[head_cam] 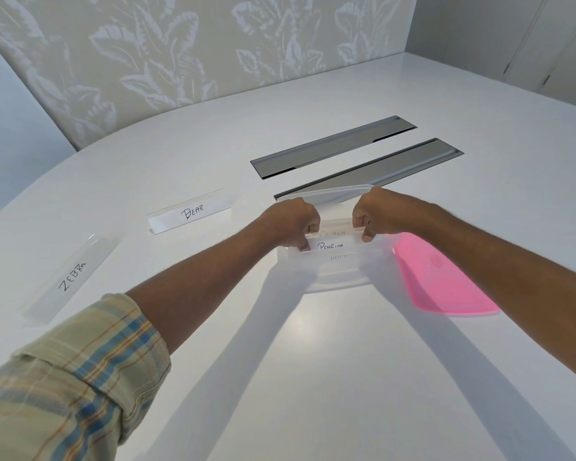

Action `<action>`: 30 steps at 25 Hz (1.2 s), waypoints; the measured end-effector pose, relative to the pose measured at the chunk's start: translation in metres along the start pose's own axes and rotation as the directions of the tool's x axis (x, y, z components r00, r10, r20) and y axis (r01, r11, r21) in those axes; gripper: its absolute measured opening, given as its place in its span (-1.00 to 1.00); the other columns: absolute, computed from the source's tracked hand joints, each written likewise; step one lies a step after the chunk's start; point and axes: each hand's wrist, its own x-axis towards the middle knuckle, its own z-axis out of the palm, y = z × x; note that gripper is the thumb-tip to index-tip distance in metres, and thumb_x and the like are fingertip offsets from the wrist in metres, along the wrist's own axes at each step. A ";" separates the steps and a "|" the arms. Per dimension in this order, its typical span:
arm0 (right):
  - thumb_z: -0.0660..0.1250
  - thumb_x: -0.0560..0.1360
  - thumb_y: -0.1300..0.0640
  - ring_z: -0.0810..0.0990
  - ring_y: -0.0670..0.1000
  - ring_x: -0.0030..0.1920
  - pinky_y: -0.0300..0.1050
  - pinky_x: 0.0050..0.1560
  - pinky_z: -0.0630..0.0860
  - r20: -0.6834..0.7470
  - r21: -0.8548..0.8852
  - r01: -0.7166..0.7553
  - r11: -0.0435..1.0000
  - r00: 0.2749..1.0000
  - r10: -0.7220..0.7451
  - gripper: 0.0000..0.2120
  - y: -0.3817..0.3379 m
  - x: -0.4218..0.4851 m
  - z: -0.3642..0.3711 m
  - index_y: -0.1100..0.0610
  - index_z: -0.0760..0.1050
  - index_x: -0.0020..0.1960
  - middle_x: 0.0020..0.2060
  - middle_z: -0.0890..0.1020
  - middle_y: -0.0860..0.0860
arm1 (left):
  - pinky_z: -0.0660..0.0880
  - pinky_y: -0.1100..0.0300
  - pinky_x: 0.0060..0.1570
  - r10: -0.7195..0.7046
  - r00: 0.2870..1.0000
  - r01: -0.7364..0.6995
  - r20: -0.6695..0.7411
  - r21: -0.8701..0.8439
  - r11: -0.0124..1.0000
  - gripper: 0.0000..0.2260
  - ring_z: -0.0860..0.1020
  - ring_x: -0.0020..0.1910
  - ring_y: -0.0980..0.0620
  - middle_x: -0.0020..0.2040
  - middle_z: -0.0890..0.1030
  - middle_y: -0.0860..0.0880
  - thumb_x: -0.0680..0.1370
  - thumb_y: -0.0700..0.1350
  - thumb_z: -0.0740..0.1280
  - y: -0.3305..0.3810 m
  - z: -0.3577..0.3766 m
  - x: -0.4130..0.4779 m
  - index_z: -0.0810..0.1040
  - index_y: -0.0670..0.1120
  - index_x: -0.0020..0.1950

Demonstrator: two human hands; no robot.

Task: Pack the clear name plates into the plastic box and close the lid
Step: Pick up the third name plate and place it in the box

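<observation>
Both hands pinch the ends of one clear name plate marked "Penguin" (330, 245): the left hand (295, 221) grips its left end, the right hand (374, 216) its right end, fingers curled and closed on it. Holding it by the ends probably keeps the long plate level, so that it drops straight between the walls of the clear plastic box (338, 274) beneath it instead of catching on the rim. It sits at the mouth of the box, partly inside by the look of it. Behind it another plate, with faint lettering that I cannot read for certain, already stands in the box, and a further blurred label shows lower down.

To the right, touching or just beside the box, the pink lid (443, 277) lies flat on the tabletop (280, 361), handy for closing yet clear of the opening.

Well to the left, two plates are not yet packed: the "Zebra" plate (72, 276) nearer, and the "Bear" plate (191, 211) farther back.

Beyond the box, two grey metal cable hatches (356, 154) are set into the tabletop, and a leaf-patterned wall (180, 44) rises behind.
</observation>
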 end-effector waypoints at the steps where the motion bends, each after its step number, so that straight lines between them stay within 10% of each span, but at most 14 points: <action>1: 0.64 0.39 0.20 0.67 0.09 -0.03 -0.03 0.05 0.63 0.008 -0.011 0.005 1.000 1.000 -0.005 -0.66 -0.001 0.002 0.002 0.17 0.70 0.14 0.01 0.74 0.08 | 0.46 0.14 -0.16 0.010 1.000 -0.010 0.017 0.012 1.000 -0.63 0.61 0.09 -0.08 0.04 0.65 0.03 0.41 -0.09 0.60 0.000 0.001 0.001 0.66 0.03 0.19; 12: 0.63 0.39 0.23 0.59 0.04 -0.18 -0.17 -0.23 0.47 0.013 -0.033 -0.017 0.999 1.000 0.018 -0.71 -0.002 0.010 0.012 0.12 0.70 0.08 -0.14 0.65 -0.02 | 0.64 -0.01 -0.01 0.041 0.996 -0.046 0.079 0.060 0.997 -0.66 0.63 0.10 -0.14 0.08 0.63 -0.01 0.44 -0.18 0.51 0.002 0.003 0.004 0.64 0.00 0.20; 20: 0.67 0.34 0.21 0.72 0.09 0.00 -0.02 0.06 0.66 -0.027 0.119 -0.031 0.992 0.999 0.034 -0.61 -0.009 0.005 0.003 0.14 0.70 0.14 -0.02 0.76 0.05 | 0.57 0.00 0.11 0.032 0.995 -0.040 -0.098 -0.083 0.996 -0.64 0.58 0.18 0.00 0.08 0.73 0.08 0.51 0.11 0.53 -0.007 -0.013 -0.012 0.65 0.04 0.26; 30: 0.58 0.46 0.08 0.71 -0.13 -0.16 -0.19 -0.10 0.65 -0.407 0.292 0.105 0.951 0.913 0.024 -0.89 -0.054 0.011 -0.037 0.04 0.73 -0.02 -0.16 0.77 -0.08 | 0.59 0.00 0.13 -0.155 0.937 0.087 -0.313 -0.219 0.972 -0.80 0.64 0.12 0.01 0.05 0.73 0.08 0.58 0.06 0.45 -0.078 -0.039 -0.073 0.69 0.05 0.17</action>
